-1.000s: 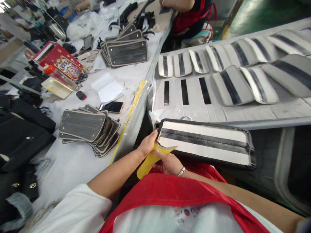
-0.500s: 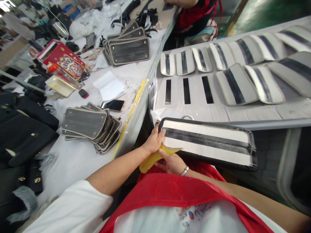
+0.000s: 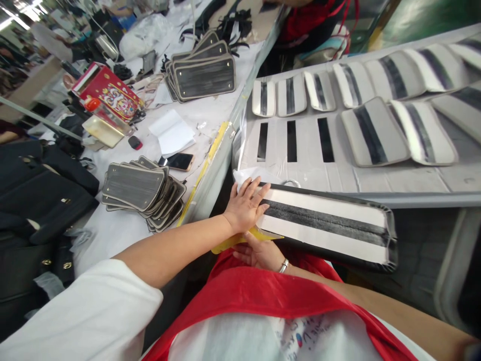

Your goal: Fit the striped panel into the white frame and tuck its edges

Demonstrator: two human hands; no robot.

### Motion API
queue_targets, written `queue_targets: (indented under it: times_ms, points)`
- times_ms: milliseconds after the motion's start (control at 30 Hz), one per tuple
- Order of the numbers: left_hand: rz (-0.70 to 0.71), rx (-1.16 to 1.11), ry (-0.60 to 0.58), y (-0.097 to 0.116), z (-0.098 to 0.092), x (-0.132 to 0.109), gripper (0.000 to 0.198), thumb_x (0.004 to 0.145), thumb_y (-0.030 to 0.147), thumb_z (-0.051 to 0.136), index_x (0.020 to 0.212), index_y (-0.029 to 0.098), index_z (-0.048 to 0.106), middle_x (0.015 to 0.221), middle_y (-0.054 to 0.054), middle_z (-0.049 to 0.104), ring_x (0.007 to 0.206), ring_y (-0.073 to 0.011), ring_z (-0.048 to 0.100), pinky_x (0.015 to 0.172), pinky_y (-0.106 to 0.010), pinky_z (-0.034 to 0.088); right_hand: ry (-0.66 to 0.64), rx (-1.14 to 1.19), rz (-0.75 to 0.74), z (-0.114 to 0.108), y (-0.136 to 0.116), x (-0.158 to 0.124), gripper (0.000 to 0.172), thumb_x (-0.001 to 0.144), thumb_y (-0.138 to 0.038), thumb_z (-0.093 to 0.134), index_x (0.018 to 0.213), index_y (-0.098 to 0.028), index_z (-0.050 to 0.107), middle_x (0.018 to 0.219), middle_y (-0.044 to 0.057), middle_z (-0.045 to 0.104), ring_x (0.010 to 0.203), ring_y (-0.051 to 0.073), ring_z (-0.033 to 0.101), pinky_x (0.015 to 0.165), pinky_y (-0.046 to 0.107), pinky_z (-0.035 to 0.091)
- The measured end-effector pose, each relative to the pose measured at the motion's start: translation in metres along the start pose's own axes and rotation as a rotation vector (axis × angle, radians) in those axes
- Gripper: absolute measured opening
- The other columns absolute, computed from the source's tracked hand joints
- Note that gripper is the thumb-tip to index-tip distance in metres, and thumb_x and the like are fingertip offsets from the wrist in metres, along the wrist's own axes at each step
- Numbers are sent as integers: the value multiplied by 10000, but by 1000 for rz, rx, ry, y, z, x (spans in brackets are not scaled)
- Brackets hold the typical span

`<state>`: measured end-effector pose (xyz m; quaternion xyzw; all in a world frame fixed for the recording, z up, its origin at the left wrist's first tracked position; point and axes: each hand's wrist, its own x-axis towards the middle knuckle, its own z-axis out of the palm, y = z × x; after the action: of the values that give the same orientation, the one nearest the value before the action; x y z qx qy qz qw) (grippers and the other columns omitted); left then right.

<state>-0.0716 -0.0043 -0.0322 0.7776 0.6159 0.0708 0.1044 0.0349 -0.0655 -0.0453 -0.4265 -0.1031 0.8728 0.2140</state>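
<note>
In front of me is a long black bag base with white board and a dark, fuzzy strip along its middle. My left hand lies open on its left end, fingers spread over the edge and the white board. Just below, my right hand, with a bracelet at the wrist, is closed on a flat yellow pointed tool, perhaps a scraper. The tool's tip reaches the near edge of the base. My left hand covers part of the tool and the base's left end.
Pale panels with dark strips lie on the right-hand table. On the left table are two stacks of grey panels, a phone, paper, a red box and black bags. Another person sits beyond.
My left hand has gone from gripping the base's left end to lying spread on top of it. My right hand still holds the yellow tool, which now appears tilted flatter.
</note>
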Motion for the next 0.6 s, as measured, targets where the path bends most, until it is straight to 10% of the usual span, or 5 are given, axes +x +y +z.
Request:
queue_targets:
  times_ms: [267,467,600]
  points:
    - [27,-149,44,12,5,6,625,825,463,498,1381,239,321,1488,-80,226,1373,-291,110,1083,-537,-28,90,54,47,6,-4,-20,137,752,-324,614,778,-208,547,666,10,629,655,154,637,617,260,510]
    - [-249,-1194,-17,-26,-24,-5,472,916,412,297,1351,246,378,1411,-47,393,1322,-189,311,1058,-370,284,141,-240,-116,2,-7,-51,194,720,-315,596,859,-180,593,723,64,685,505,174,595,389,247,407]
    - [-440,-1641,-81,-47,-14,-30,444,824,336,521,1253,224,506,1348,-69,473,1226,-228,444,954,-372,412,167,-303,-329,-10,-23,-70,284,678,-303,599,907,-135,605,778,84,691,493,166,562,365,249,380]
